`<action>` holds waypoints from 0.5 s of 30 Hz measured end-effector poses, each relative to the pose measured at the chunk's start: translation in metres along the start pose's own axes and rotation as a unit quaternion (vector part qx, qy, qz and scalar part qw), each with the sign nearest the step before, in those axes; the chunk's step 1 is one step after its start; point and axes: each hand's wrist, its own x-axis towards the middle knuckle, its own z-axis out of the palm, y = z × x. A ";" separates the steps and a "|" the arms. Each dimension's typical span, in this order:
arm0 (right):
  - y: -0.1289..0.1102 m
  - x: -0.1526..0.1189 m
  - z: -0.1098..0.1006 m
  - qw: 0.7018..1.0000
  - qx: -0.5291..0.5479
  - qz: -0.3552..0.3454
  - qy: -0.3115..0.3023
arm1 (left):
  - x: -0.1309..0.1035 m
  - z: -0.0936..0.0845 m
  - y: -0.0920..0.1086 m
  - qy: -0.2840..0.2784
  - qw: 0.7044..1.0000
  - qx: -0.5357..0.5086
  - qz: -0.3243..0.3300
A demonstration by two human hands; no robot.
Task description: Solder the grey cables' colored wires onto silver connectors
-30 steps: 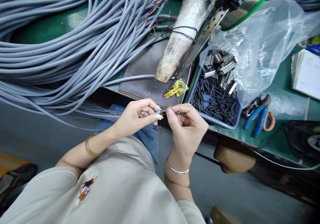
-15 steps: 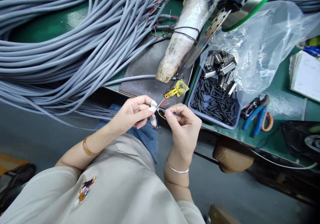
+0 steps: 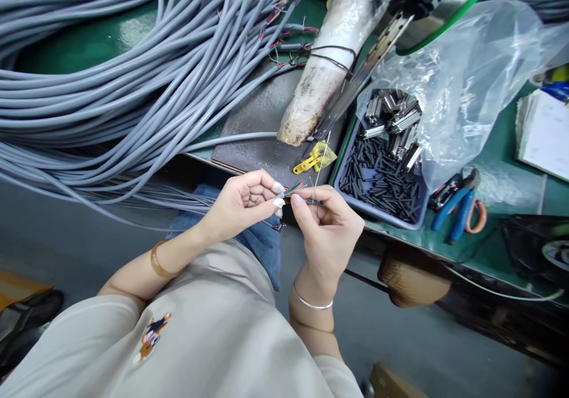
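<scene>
My left hand (image 3: 246,202), with white coverings on its fingertips, is closed in a pinch around a cable end. Thin coloured wires (image 3: 294,188), among them red and green, fan out from it toward the bench. My right hand (image 3: 328,226) meets it from the other side, thumb and forefinger pinched on the wires close to the left fingertips. A thin whitish strand (image 3: 323,160) rises from behind the right fingers; where it begins is hidden. Just beyond the hands lies a yellow clip-like tool (image 3: 307,164) on the dark plate (image 3: 249,116).
Grey cables (image 3: 133,108) with stripped ends cover the left bench. A white wrapped post (image 3: 306,99) slants above the plate. Right of it stand a blue tray (image 3: 402,223) with black sleeves and metal connectors, a plastic bag (image 3: 480,84) and blue-handled pliers (image 3: 462,208).
The wires are now gathered more tightly between both hands. My right hand has shifted slightly down and right, its fingertips still near the left ones. The whitish strand has swung to stand more upright.
</scene>
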 end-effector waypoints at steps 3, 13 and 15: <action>0.001 0.000 0.000 1.000 -0.002 0.007 -0.006 | 0.000 0.001 -0.001 -0.001 1.000 -0.001 0.006; 0.001 0.002 -0.002 1.000 0.010 0.006 -0.018 | -0.001 0.001 -0.004 0.012 1.000 0.024 0.014; 0.001 0.003 -0.002 1.000 0.007 0.001 -0.020 | -0.001 0.002 -0.003 0.011 0.999 0.031 0.012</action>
